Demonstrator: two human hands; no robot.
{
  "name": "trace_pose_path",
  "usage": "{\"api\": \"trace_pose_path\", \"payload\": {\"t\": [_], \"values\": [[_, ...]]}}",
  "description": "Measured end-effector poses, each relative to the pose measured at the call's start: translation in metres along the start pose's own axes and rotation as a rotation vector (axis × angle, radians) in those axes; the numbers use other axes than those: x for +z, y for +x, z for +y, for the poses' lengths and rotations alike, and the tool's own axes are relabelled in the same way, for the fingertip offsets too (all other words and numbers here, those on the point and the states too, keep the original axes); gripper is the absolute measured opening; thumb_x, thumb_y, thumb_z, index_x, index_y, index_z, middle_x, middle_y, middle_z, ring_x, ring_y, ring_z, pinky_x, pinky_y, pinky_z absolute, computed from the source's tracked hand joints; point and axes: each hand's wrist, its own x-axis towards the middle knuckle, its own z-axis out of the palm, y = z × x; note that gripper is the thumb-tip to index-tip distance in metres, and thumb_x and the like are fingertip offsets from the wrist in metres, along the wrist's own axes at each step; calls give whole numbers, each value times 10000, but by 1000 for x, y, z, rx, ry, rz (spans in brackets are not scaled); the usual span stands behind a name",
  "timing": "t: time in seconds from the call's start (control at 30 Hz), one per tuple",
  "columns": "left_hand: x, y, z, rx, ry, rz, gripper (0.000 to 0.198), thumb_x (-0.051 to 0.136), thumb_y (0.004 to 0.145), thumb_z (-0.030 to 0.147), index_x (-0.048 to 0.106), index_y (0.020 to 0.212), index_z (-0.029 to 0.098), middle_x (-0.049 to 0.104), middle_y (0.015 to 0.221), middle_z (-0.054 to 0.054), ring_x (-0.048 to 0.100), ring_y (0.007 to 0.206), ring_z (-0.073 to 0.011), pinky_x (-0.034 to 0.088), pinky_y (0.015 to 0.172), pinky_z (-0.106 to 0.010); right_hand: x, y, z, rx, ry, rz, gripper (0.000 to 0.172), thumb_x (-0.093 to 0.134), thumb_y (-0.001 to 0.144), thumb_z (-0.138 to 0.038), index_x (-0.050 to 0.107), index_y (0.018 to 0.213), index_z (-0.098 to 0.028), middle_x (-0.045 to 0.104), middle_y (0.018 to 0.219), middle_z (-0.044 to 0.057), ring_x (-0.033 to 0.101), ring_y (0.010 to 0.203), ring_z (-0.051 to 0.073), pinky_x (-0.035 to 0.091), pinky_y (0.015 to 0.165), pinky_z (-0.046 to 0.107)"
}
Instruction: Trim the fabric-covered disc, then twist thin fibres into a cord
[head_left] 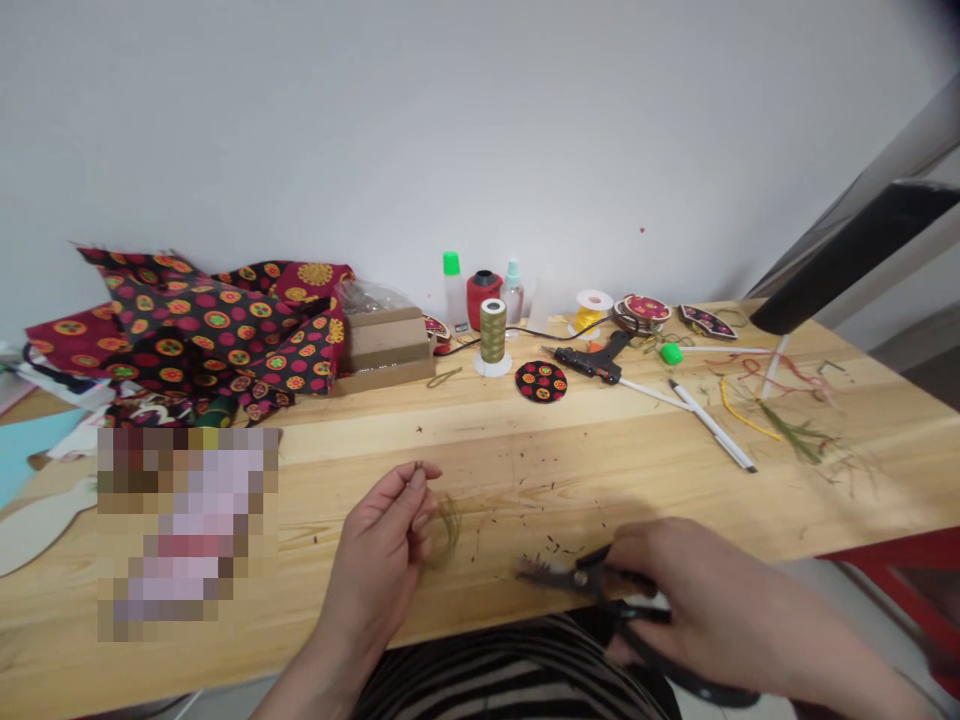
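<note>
My left hand (381, 545) is closed in a pinch over the front of the table. From its fingers hang loose strands of olive-green thread (450, 525), and a tiny end pokes up at the fingertips. My right hand (701, 590) is wrapped around the black handles of a pair of scissors (581, 578). The blades point left toward my left hand, some distance from it, and are smeared by motion. Dark scraps (551, 545) lie scattered on the wood around the blades. Farther back stands a spool of olive-green thread (493, 335), beside a round patterned fabric piece (541, 382).
Patterned cloth (247, 330) is heaped at the left by a cardboard box (386, 345). A black glue gun (596, 360) lies toward the back, near a yellow thread spool (594, 312). A white pen (712, 427) and tangled threads (799, 430) lie on the right. A black cylinder (855, 258) slants at far right.
</note>
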Motion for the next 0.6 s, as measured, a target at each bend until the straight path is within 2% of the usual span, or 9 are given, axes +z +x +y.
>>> {"api": "trace_pose_path", "payload": {"t": [0.07,0.17,0.3,0.43,0.5,0.53,0.6], "values": [[0,-1,-1,-12,-2,-14,116,649,763,241,618,803,137,381,504,74,262,439,-33,194,389,-146,-8,-2,20,132,-109,18,163,571,741,-364,627,687,-220,652,695,7,564,602,142,353,531,220],[1,-2,-3,-34,2,-49,130,649,762,256,622,800,135,373,497,78,255,426,-30,191,390,-157,-17,-2,49,329,-297,125,213,475,785,-349,608,729,-193,653,722,54,579,604,175,373,553,255],[3,-3,-5,-54,42,-83,139,651,755,263,632,805,134,375,502,76,268,423,-31,189,391,-165,-23,0,70,431,-350,140,217,457,777,-337,590,694,-187,649,695,66,583,588,182,380,524,253],[5,-3,-6,-75,101,-90,190,660,742,302,645,815,127,375,505,74,257,421,-28,176,387,-164,-26,5,71,555,-422,186,253,473,777,-347,611,654,-174,645,645,96,600,589,222,389,515,281],[6,-4,-7,-89,133,-99,220,659,742,325,652,834,126,372,502,72,252,426,-31,176,388,-163,-27,9,66,611,-494,251,294,462,795,-348,619,635,-157,637,636,122,605,591,249,398,516,308],[6,-5,-7,-98,143,-109,234,654,745,336,656,848,126,369,501,71,253,430,-33,177,391,-163,-26,12,61,598,-514,316,297,458,806,-343,629,657,-151,641,663,131,610,616,260,410,533,321],[6,-6,-7,-121,154,-133,255,645,753,349,661,872,124,362,501,69,254,440,-39,178,396,-165,-23,18,47,454,-463,497,266,459,825,-322,655,766,-152,655,782,131,618,717,263,441,613,342]]}}
